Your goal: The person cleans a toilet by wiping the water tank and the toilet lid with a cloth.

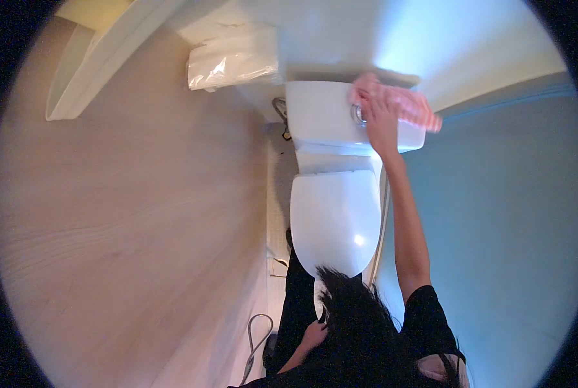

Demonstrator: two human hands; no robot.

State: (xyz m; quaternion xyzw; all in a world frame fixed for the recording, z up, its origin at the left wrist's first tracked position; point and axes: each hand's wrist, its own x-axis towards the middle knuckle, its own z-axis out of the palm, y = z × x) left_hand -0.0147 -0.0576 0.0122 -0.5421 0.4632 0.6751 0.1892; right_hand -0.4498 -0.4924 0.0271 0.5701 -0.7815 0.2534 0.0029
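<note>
Pressing a pink cloth [415,108] onto the glossy white toilet tank lid [321,113], your right hand [381,116] is well apart from your lowered left hand [314,335], whose grip you cannot tell.

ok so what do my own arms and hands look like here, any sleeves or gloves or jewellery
Your right hand is gloveless, its forearm uncovered below a short black sleeve, with no watch or bracelet visible. Your left hand is also gloveless. Both are too unclear to rule out rings.
</note>
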